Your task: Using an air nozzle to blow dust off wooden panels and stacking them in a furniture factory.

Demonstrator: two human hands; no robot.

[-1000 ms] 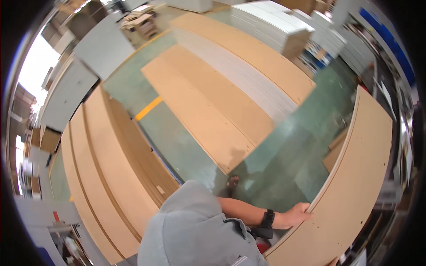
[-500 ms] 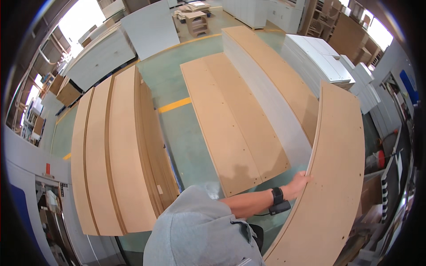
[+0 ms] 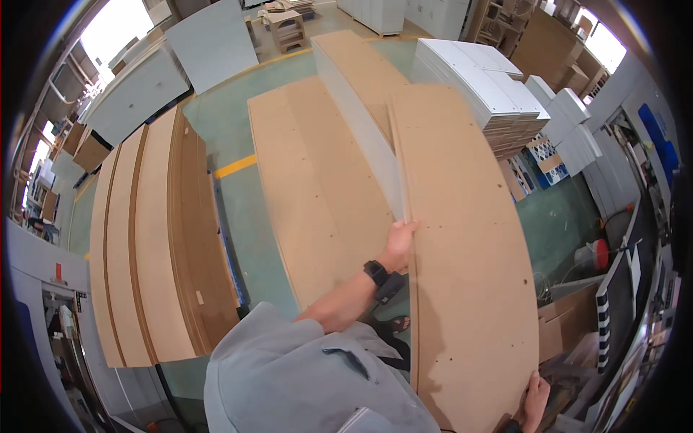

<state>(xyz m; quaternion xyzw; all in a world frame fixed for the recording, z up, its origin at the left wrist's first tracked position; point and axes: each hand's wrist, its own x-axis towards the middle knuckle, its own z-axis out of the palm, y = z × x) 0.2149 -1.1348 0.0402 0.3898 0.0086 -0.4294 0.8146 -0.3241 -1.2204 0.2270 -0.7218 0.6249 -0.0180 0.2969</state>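
Gripping a long tan fibreboard panel (image 3: pixel 469 245) at two places, the person holds it lengthwise in front of the body, so that it runs from the lower right of the view up toward the middle. Its broad face is dotted with small drilled holes and its left long edge stands raised above the green floor (image 3: pixel 253 216). The left hand (image 3: pixel 399 244) is stretched forward with a dark watch on the wrist; its fingers are curled over the panel's left edge about halfway along, clasping it. The right hand (image 3: pixel 535 401) sits at the near lower corner, fingers wrapped round the board's end, though most of that hand is cut off by the rim of the view. Between the arms a grey sleeve and shoulder (image 3: pixel 303 375) fill the bottom, with a sandalled foot (image 3: pixel 395 325) showing on the floor just under the left forearm. Just left of the held panel lies a low flat stack of similar tan boards (image 3: pixel 317 187), and a white-edged stack (image 3: pixel 361 94) runs alongside it, partly hidden by the panel's far end. Farther left, beyond a yellow floor stripe (image 3: pixel 234 166), a taller pile of tan boards (image 3: pixel 151 238) stands. On the right are piles of white panels (image 3: pixel 491 79), and behind them more furniture parts and cabinets.
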